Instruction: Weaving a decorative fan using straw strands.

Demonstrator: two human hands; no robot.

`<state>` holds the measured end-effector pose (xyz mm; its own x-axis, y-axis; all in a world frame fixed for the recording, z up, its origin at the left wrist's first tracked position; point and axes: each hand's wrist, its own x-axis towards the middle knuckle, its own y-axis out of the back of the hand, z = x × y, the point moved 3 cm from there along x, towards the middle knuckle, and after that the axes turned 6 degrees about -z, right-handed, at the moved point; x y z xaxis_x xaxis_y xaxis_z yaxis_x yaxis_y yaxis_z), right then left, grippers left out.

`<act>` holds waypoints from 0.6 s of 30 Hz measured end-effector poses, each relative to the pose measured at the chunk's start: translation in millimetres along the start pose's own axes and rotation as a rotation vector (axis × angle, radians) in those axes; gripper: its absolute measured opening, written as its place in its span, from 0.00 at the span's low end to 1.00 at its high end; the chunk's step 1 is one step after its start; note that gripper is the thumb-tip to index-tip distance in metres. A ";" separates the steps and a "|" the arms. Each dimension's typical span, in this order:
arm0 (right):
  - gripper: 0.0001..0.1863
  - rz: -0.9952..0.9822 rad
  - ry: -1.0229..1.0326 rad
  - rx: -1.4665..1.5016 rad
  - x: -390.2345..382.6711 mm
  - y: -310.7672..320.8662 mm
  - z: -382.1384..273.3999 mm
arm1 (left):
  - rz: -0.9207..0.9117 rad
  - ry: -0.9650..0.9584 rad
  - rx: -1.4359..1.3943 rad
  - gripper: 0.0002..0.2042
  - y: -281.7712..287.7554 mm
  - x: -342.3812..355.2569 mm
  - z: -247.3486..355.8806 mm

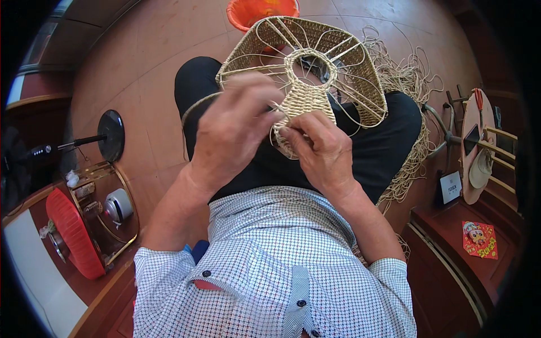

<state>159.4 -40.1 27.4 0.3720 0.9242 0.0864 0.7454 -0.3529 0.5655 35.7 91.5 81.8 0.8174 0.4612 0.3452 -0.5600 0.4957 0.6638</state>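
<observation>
The basket sits at upper centre of the frame, across the person's lap. Its walls look woven up to a finished-looking rim, the ring is wrapped all round, and the panel below it is closely filled. Bare spokes and thin loops still span open gaps on the ring's other sides, so the work seems partway, with the panel's lower left edge now in hand.

Both forearms rise from the lower part of the frame, slanting inward, elbows bent. The right hand curls palm-down, thumb and fingers pinched together on the panel's edge. The left hand is raised just beside it, fingers bent and blurred; a strand trails out past it to the left, but I cannot tell how firmly they grip it.
</observation>
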 end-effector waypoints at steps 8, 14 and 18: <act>0.08 -0.015 -0.098 -0.013 -0.3 8.7 3.5 | -0.027 0.157 -0.098 0.13 -35.7 -66.2 -13.5; 0.08 -0.045 -0.093 -0.002 -0.7 8.3 7.8 | -0.080 0.090 0.027 0.17 -47.9 -76.8 -20.0; 0.08 -0.039 -0.096 0.011 -1.5 8.6 9.8 | -0.148 0.023 0.165 0.22 -47.5 -79.2 -20.9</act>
<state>170.6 -45.9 24.1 0.3939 0.9190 -0.0151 0.7661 -0.3192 0.5578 -5.2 46.8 9.0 0.8849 0.4095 0.2219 -0.4027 0.4332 0.8064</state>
